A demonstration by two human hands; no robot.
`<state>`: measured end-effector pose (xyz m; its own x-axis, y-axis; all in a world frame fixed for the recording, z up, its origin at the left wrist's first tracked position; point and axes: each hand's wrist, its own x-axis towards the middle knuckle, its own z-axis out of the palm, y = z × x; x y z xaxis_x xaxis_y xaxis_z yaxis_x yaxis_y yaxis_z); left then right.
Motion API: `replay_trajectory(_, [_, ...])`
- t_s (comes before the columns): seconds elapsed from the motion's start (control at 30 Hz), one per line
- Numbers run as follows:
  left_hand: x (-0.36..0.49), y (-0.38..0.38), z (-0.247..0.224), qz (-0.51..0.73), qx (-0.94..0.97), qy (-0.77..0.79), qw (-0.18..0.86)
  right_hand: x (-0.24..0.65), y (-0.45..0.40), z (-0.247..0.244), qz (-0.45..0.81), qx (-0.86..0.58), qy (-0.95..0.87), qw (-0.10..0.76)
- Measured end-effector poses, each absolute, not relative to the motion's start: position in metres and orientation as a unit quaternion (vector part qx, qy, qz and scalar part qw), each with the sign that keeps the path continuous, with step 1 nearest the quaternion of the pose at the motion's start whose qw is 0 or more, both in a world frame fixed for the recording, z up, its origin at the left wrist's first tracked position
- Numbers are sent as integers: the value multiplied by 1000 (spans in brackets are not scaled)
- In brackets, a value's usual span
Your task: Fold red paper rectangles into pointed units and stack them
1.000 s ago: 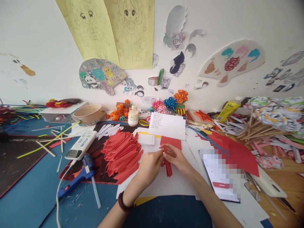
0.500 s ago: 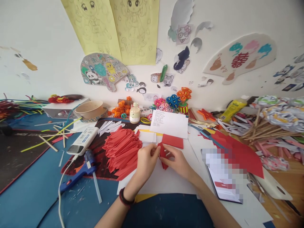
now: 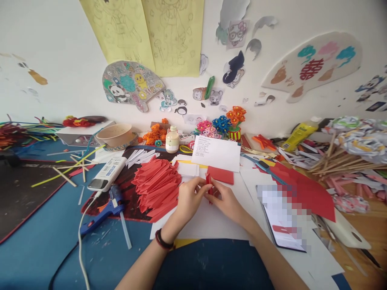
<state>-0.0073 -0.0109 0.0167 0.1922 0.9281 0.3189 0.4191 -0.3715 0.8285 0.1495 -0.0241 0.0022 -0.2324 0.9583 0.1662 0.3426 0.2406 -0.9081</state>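
A small folded piece of red paper stands on edge between my fingertips, above the white sheets. My left hand pinches it from the left, thumb and fingers pressed together. From the right, my right hand grips the same piece, its fingers covering the lower part. Just left of my left hand lies a big heap of folded red paper pieces. Behind my hands rest a flat red paper stack and a small white paper stack.
A blue glue gun and a white power bank with a cable lie at left. The tablet and red sheets are at right. Toward the wall stand a cream bottle, a handwritten card and craft flowers.
The red piece has gone from a wider, tilted shape to a narrow upright one between my fingers. Both hands have drawn closer together around it. The view has shifted slightly.
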Motion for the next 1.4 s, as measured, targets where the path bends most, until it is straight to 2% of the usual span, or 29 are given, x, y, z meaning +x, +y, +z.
replay_trajectory(0.3, [-8, -9, 17, 430, 709, 462, 315, 155, -28, 15, 562, -388, -612, 398])
replay_trajectory(0.43, [-9, -8, 18, 439, 700, 475, 302, 156, -30, 21, 539, -409, -611, 411])
replay_trajectory(0.63, [-9, -9, 18, 455, 673, 496, 306, 157, -24, 12, 512, -461, -614, 386])
replay_trajectory(0.77, [-7, -9, 17, 448, 679, 498, 302, 152, -24, 6, 472, -490, -582, 445])
replay_trajectory(0.87, [-6, -12, 17, 447, 684, 516, 255, 145, -27, 3, 430, -521, -560, 481])
replay_trajectory(1.0, [-4, -17, 14, 457, 689, 545, 138, 136, -32, -2, 400, -549, -544, 493])
replay_trajectory(1.2, [-8, -19, 5, 425, 765, 484, -5, 132, -34, -1, 398, -540, -548, 500])
replay_trajectory(1.3, [-9, -19, 5, 400, 797, 452, -14, 133, -34, 1, 405, -542, -538, 503])
replay_trajectory(1.4, [-7, -19, 11, 420, 789, 446, 43, 136, -34, 1, 401, -545, -535, 505])
